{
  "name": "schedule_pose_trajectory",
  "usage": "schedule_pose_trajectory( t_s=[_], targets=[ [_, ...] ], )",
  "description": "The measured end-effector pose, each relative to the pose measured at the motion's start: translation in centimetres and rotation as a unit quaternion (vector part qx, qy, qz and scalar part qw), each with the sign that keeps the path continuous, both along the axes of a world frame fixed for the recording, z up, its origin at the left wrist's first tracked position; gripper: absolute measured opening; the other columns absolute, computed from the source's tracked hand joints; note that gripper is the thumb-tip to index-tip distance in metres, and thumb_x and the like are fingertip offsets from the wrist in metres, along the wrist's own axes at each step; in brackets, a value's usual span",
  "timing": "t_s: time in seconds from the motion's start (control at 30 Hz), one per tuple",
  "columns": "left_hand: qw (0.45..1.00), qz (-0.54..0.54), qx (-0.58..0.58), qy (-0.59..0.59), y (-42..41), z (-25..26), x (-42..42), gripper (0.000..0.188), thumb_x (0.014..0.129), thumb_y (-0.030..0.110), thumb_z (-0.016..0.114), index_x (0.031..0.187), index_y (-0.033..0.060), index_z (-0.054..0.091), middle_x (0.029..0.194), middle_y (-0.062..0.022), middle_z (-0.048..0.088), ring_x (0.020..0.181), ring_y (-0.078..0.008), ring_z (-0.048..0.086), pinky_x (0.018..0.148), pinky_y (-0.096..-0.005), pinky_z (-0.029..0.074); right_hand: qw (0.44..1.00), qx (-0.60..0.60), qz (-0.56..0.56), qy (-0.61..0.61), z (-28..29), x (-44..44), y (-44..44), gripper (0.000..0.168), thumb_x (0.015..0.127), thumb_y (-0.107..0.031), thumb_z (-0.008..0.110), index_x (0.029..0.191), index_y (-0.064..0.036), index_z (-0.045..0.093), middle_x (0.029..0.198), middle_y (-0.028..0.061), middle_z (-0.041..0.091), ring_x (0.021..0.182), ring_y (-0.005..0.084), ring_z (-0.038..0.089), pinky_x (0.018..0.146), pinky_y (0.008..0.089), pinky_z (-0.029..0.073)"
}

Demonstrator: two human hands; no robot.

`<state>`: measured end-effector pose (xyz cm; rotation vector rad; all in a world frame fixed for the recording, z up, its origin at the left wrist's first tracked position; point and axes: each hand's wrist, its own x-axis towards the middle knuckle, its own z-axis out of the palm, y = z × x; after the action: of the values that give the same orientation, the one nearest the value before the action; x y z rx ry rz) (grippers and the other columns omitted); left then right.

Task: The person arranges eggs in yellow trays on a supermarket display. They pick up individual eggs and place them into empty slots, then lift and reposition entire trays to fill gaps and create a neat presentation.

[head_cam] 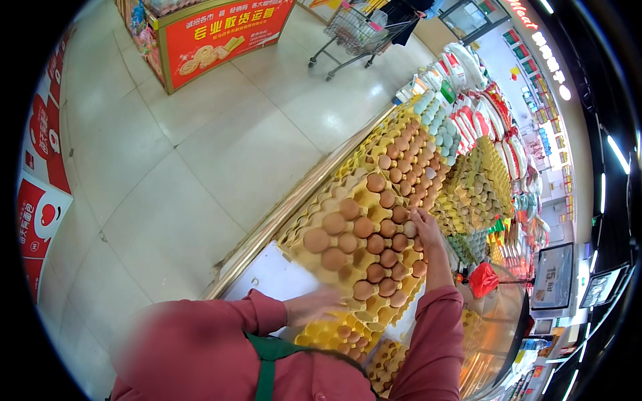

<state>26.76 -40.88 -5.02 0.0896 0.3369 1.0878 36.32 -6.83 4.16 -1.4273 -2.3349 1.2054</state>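
Note:
Before me lies a yellow pulp egg tray [358, 213] with brown eggs and several bare cups, on top of stacked trays. My right hand [427, 228] is at its right side, fingertips against the rim beside a pale egg [410, 229]. Whether they grip the egg or the tray is unclear. Blurred by motion, my left hand [316, 305] is near the tray's near-left edge, fingers extended, with nothing visible in it. Under and beside that hand is a lower yellow tray [321, 331] with a few brown eggs [353, 337].
Farther along the counter are more brown eggs [411, 155], pale blue-green eggs [441, 130] and stacked egg trays [476, 185]. White-and-red sacks [481, 115] stand behind. A clear curved cover [494, 331] is at the right. A shopping cart [358, 32] stands beyond, beside a person.

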Motion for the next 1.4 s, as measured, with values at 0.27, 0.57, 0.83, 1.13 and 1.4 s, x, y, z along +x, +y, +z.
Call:
schedule_pose_trajectory(
  t_s=[0.27,0.57,0.83,1.13,1.4],
  targets=[
    [0.998,-0.033,0.007,0.056,1.8,-0.5,-0.5,0.037,0.103,0.034,0.032,0.127,0.0067,0.029,0.152,-0.0195,0.018,0.14,-0.0279,0.028,0.112,-0.0419,0.03,0.999,-0.021,0.012,0.032,-2.4,-1.3,2.1,0.049,0.088,-0.039,0.066,0.114,0.002,0.064,0.088,0.0,0.063,0.077,0.0055,0.052,0.069,0.0219,0.044],
    [0.982,-0.012,0.113,0.149,3.2,-1.9,-0.4,0.049,0.101,0.042,0.035,0.136,0.0082,0.031,0.146,-0.0118,0.032,0.136,-0.0262,0.035,0.109,-0.0386,0.032,0.993,0.058,0.052,-0.092,-2.3,-3.3,2.1,0.054,0.089,-0.043,0.061,0.123,-0.001,0.059,0.103,0.0098,0.066,0.095,0.0163,0.06,0.085,0.029,0.047],
    [0.996,-0.009,0.034,0.084,3.9,0.3,-1.3,0.055,0.1,0.048,0.037,0.138,0.0091,0.031,0.144,-0.0113,0.035,0.133,-0.0253,0.039,0.106,-0.0374,0.035,0.987,0.122,0.062,-0.089,0.0,-2.8,-0.7,0.063,0.084,-0.048,0.061,0.13,-0.006,0.053,0.111,0.0187,0.065,0.105,0.0308,0.06,0.092,0.0374,0.046],
    [0.971,0.004,0.076,0.226,-1.6,4.2,-5.3,0.056,0.101,0.033,0.039,0.148,0.0092,0.021,0.142,-0.0129,0.042,0.123,-0.0247,0.049,0.101,-0.0357,0.038,0.966,0.152,-0.171,0.119,-1.1,6.2,-9.4,0.044,0.093,-0.024,0.056,0.13,0.0,0.05,0.131,0.0158,0.054,0.12,0.0267,0.052,0.1,0.0354,0.041],
    [0.791,0.257,0.063,0.552,-0.4,7.1,-11.4,0.046,0.102,0.031,0.04,0.133,-0.002,0.044,0.135,-0.016,0.048,0.12,-0.0208,0.05,0.1,-0.0326,0.038,0.881,-0.071,-0.381,0.27,-8.6,12.9,-19.4,0.06,0.099,-0.051,0.034,0.146,-0.013,0.032,0.148,0.0076,0.035,0.132,0.0216,0.038,0.102,0.0373,0.033]
  ],
)
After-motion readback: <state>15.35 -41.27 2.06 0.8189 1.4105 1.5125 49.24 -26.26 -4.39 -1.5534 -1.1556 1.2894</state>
